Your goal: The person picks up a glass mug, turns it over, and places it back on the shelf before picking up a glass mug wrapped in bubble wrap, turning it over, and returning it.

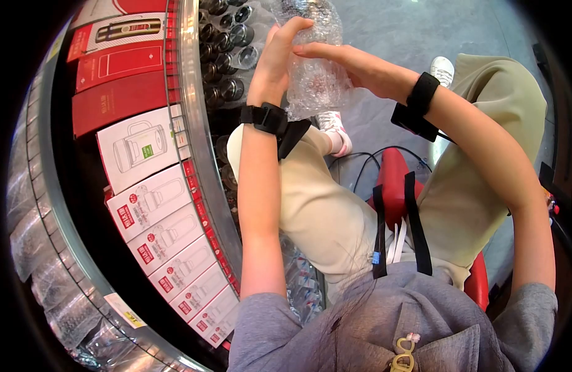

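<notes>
A clear bubble-wrapped bundle (317,90) is held out in front of me, above the floor and beyond my knees. What lies inside the wrap cannot be made out. My left hand (281,56) grips its left side, with the thumb and a finger reaching over the near face. From the right, my right hand (366,68) clasps the same bundle, its thumb stretched across the wrap towards the left hand. Some fingers of both hands are hidden behind the plastic. Black straps sit around both wrists.
On my left, a wire-edged shelf (202,155) carries red boxes (122,105) and white boxes (174,229). Black-capped bottles (224,56) stand low beyond it. Plastic-wrapped goods (57,285) fill the far left. A red seat (394,180) is between my legs, with a black cable (360,158) on the floor.
</notes>
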